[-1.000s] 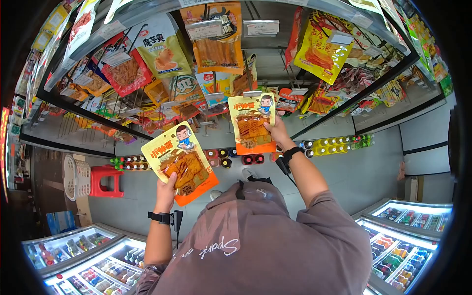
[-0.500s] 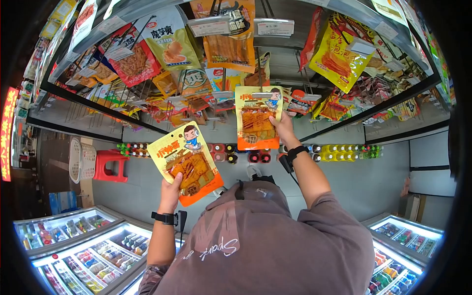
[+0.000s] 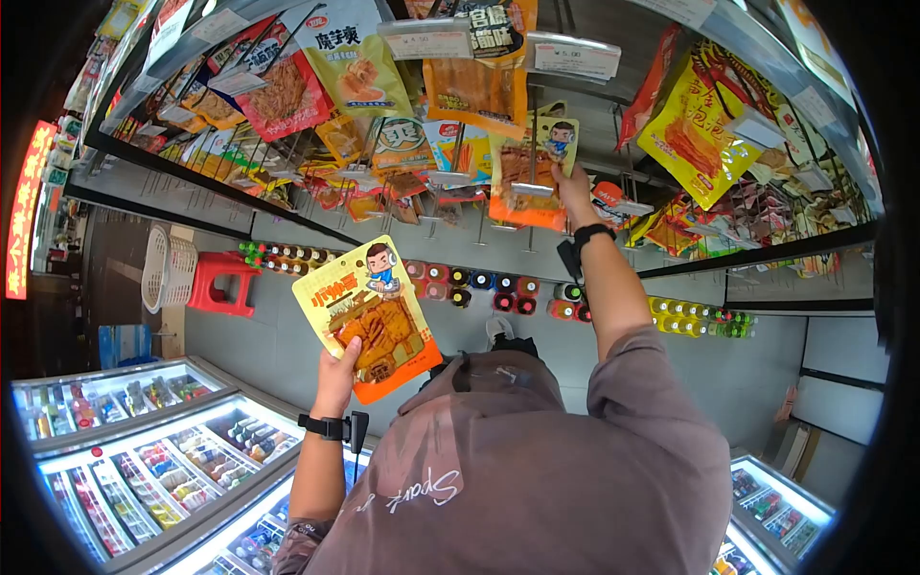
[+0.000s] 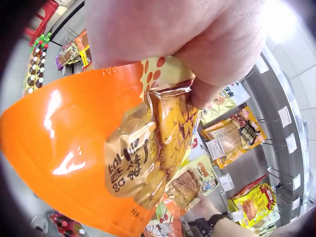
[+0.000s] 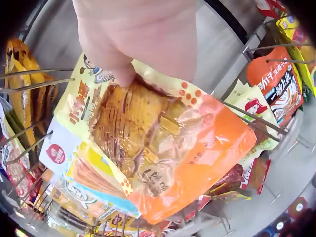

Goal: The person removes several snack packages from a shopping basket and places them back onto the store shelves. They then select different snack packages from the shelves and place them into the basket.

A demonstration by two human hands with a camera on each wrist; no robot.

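Note:
Thumb on its front, my left hand [image 3: 337, 376] grips a yellow and orange snack packet [image 3: 376, 326] with a cartoon figure, held out over the floor. The left wrist view shows that packet's shiny orange end [image 4: 64, 133] close up beneath the fingers. My right hand [image 3: 575, 196] pinches a second packet of the same design [image 3: 525, 158] by its side, up among the rack's hooks; a price tag on a hook overlaps its front. In the right wrist view this packet [image 5: 133, 123] lies flat under the thumb, with hanging snack bags behind it.
Bags hang on hooks around the right hand, among them an orange bag [image 3: 479, 81] and a yellow bag [image 3: 700, 120]. Drink bottles [image 3: 517, 287] line the floor under the rack. A red stool [image 3: 222, 278] and a white basket [image 3: 165, 268] stand left. Lit freezers [image 3: 144, 460] are behind.
My right hand has moved its packet up and forward, in among the rack hooks. The left hand still holds its packet in nearly the same place. The head view has shifted slightly.

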